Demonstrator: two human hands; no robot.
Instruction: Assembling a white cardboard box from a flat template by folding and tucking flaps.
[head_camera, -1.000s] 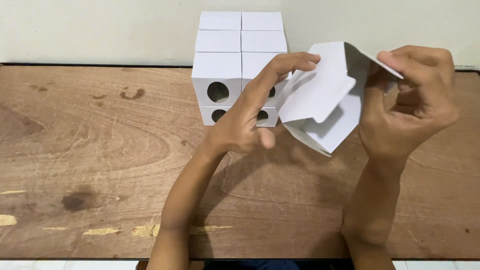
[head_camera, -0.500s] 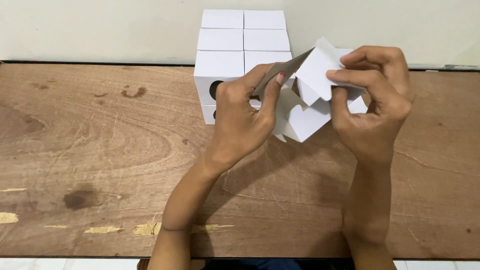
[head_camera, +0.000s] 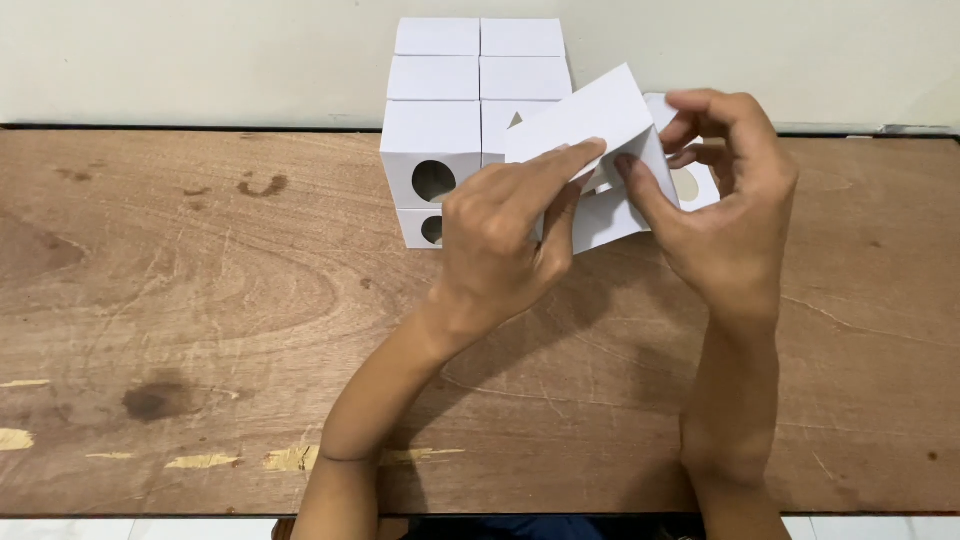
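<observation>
Both hands hold a white cardboard box with loose flaps, raised above the wooden table. My left hand grips its near side, the index finger stretched flat along the top flap. My right hand clasps its right side, thumb against the front panel, fingers curled over the top. A round hole in the box shows beside my right palm. Behind it stands a stack of folded white boxes, the front ones with round holes.
The stack of boxes stands against a pale wall at the table's far edge. The tabletop is worn wood with dark stains and chipped patches near the front edge.
The flat, open cardboard has been folded into a box shape. My left hand moved from its edge onto the top flap, and both hands drew closer together around it.
</observation>
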